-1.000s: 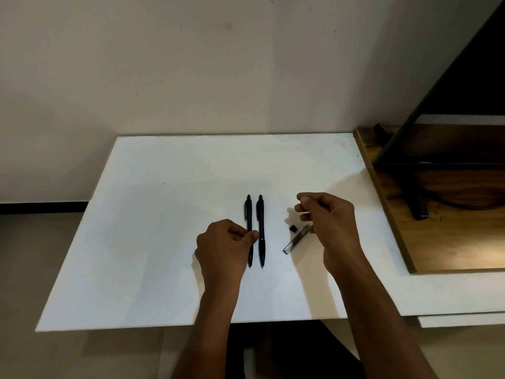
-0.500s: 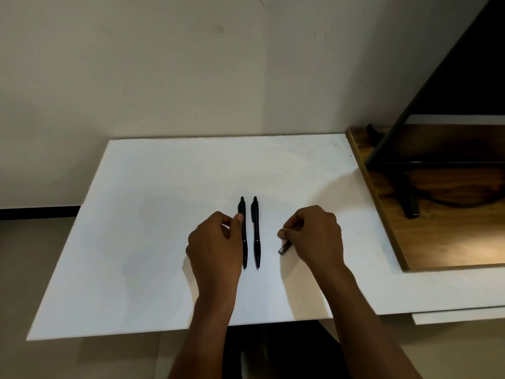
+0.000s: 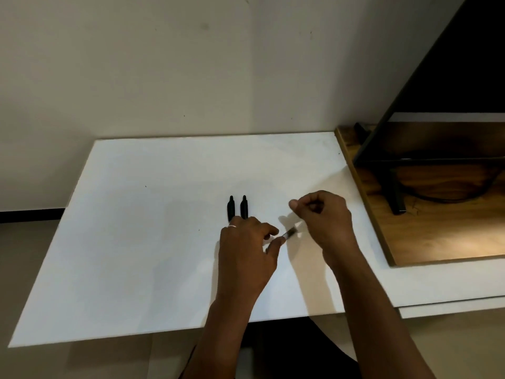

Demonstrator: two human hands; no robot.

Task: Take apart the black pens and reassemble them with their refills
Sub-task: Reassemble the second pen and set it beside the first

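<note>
Matt white board [image 3: 136, 242]; glossy black plastic pens [image 3: 231, 209]; polished wood shelf [image 3: 437, 236].

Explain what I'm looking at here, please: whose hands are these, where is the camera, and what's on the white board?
No machine here: a person wears a camera on the head, looking down at their own bare hands. Two black pens lie side by side on a white board. The left hand reaches across them and pinches a small dark pen part. The right hand hovers closed beside it; whether it holds anything is unclear. A wooden shelf stands to the right.
</note>
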